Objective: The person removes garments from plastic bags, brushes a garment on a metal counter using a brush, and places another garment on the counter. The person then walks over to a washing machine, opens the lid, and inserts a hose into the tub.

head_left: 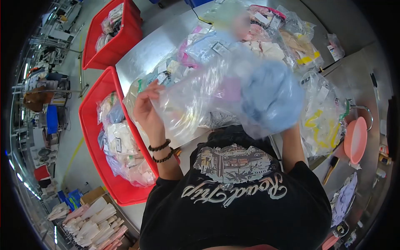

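My left hand (pixel 147 106) is at the left, dark bead bracelets on its wrist. Its thumb and fingers are closed on the edge of a clear plastic bag (pixel 189 100), stretched out across the middle. A bundled light-blue garment (pixel 273 96), blurred by motion, lies at the right end of this bag, raised in front of my shirt. My right forearm (pixel 293 146) leads up behind the bundle and appears to hold it; the right hand's fingers are hidden. Beyond the bag, a pile of bagged garments (pixel 262 48) lies on the metal table (pixel 143 50).
Two red bins (pixel 89 112) with bagged clothes stand along the table's left side. At the right are a large clear bag (pixel 318 121), a pink basin (pixel 355 139) and a dark-handled brush (pixel 331 170). Folded pale cloths (pixel 96 223) lie at lower left.
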Demonstrator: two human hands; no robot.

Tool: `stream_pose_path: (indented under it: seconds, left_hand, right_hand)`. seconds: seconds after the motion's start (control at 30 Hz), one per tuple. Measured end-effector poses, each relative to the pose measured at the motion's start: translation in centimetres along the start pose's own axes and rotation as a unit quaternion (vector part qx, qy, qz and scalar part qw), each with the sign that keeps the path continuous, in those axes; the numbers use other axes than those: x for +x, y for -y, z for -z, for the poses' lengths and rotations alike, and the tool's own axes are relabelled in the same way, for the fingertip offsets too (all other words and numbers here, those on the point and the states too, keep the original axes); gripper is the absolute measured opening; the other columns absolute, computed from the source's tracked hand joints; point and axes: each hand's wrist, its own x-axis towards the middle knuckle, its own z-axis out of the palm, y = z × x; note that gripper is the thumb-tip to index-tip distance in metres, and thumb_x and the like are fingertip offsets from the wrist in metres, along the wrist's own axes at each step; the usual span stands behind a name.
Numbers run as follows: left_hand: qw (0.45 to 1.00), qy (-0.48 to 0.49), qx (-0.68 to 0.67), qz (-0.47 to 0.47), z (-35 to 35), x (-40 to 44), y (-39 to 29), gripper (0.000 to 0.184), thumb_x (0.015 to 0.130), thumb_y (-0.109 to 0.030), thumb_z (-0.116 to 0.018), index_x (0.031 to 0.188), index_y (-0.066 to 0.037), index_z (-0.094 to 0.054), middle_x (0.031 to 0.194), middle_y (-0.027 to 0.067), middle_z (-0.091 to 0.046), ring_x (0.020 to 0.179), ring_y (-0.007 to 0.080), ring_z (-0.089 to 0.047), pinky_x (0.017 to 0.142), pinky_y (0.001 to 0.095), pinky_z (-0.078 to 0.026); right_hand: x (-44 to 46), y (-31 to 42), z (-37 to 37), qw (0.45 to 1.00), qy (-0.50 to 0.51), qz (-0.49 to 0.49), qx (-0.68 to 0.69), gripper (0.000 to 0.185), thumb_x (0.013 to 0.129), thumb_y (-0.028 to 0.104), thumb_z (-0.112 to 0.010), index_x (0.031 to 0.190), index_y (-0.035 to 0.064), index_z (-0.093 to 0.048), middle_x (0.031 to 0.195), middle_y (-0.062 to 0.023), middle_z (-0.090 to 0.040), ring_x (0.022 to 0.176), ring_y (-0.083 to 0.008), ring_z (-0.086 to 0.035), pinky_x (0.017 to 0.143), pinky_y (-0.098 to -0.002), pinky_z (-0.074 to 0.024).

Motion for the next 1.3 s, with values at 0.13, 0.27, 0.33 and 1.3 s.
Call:
stream_pose_path:
  seconds: [0.13,0.27,0.33,1.3]
  left_hand:
    - [0.95,-0.147,-0.244,0.131,-1.9,0.4,1.5,0.012,0.091,-0.001,-0.06,0.09,-0.01,-0.053,0.124,0.0133,-0.062,0.1,0.0238,-0.063,0.091,0.0324,-0.049]
    - [0.841,-0.141,-0.453,0.258,-0.9,-1.5,7.7,0.012,0.094,-0.007,-0.059,0.089,-0.012,-0.05,0.134,0.0131,-0.056,0.115,0.028,-0.058,0.101,0.0372,-0.044]
    - [0.792,-0.136,-0.516,0.298,-0.9,-1.9,8.2,0.012,0.094,-0.009,-0.059,0.089,-0.013,-0.049,0.137,0.0131,-0.055,0.119,0.0294,-0.056,0.104,0.0388,-0.042]
    - [0.757,-0.259,-0.429,0.42,0.5,-15.8,17.6,0.011,0.093,-0.008,-0.056,0.103,-0.011,-0.053,0.121,0.0153,-0.061,0.112,0.0295,-0.059,0.095,0.0456,-0.049]
  right_hand:
    - [0.8,2.9,-1.8,0.922,0.283,0.264,0.008,0.028,0.067,-0.007,-0.061,0.089,0.0064,-0.072,0.118,-0.0166,-0.063,0.099,-0.0264,-0.059,0.09,-0.0355,-0.0482]
    - [0.2,3.6,-2.4,0.918,0.27,0.289,-0.021,0.026,0.063,-0.012,-0.057,0.075,0.0059,-0.071,0.12,-0.0169,-0.062,0.094,-0.0243,-0.06,0.082,-0.0294,-0.0495]
    - [0.0,3.6,-2.5,0.917,0.264,0.297,-0.031,0.026,0.061,-0.013,-0.056,0.07,0.0057,-0.071,0.12,-0.017,-0.062,0.093,-0.0236,-0.06,0.079,-0.0273,-0.0499]
    - [0.7,-15.2,-7.1,0.84,0.35,0.059,-0.411,0.021,0.08,0.015,-0.061,0.1,0.0104,-0.062,0.11,-0.0074,-0.061,0.101,-0.0314,-0.058,0.085,-0.039,-0.0487]
